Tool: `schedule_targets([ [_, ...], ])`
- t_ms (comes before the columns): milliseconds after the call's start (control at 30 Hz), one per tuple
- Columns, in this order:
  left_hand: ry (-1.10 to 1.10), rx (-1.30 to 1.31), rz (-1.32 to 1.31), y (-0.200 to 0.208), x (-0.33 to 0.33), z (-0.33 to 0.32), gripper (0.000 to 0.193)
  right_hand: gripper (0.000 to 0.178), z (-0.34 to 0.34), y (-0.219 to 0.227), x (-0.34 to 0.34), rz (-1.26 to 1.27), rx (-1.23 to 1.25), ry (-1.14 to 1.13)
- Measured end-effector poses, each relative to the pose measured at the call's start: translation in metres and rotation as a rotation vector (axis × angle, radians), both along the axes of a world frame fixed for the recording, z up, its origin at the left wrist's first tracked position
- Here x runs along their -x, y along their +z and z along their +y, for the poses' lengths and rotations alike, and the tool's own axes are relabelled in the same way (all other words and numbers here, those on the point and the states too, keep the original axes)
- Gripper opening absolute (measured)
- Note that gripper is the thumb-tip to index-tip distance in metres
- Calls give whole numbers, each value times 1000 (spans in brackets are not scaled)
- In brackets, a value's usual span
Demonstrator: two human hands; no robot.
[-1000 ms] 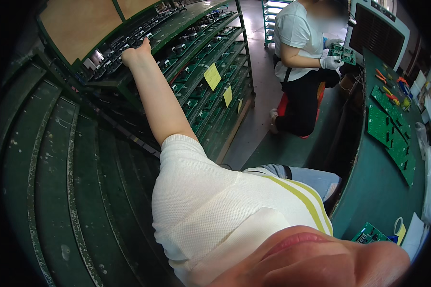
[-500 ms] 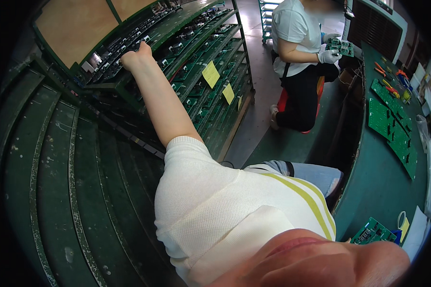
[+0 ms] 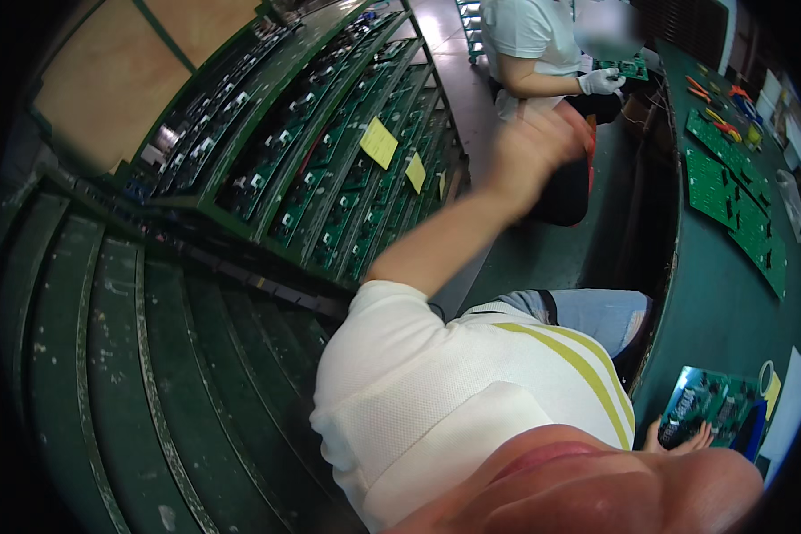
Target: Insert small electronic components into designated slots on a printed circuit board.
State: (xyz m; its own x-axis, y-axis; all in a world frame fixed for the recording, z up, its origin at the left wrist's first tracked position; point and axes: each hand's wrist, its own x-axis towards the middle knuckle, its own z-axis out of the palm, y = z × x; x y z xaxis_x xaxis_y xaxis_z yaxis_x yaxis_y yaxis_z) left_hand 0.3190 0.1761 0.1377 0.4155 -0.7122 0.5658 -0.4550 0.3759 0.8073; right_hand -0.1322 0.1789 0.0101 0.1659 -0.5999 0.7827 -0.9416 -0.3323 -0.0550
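My left hand is in mid-air between the rack and the workbench, smeared by motion, so its fingers cannot be read; nothing clearly shows in it. Down at the bench, my right hand grips a green circuit board carrying dark components, its fingers lying over the lower edge. Part of that hand is hidden. Left of my arm stands a green metal rack, its sloping shelves filled with circuit boards. Two yellow paper notes hang on its side.
Several green boards lie on the green workbench, with pliers beyond them. A tape roll is close to my right hand. Across the aisle a seated co-worker in white gloves holds another board. Green ridged metal shelving fills the lower left.
My left hand has left the rack's upper shelf and swung right across the aisle. The board at my right hand is raised and shows more of its face. The view has shifted slightly.
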Motion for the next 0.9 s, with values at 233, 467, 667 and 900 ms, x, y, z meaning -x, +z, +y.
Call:
schedule_targets([
  [233,-999,-704,202,-137,151,-99,43,68,-1,-2,-68,-83,-283,344],
  [467,-1212,-971,514,-143,179,-107,26,73,-7,-15,-50,-131,-511,346],
  [667,-1275,-1043,603,-150,180,-96,25,74,7,-23,-48,-203,-512,348],
  [900,-1213,-1111,693,-151,176,-104,24,76,0,-22,-49,-237,-555,325],
])
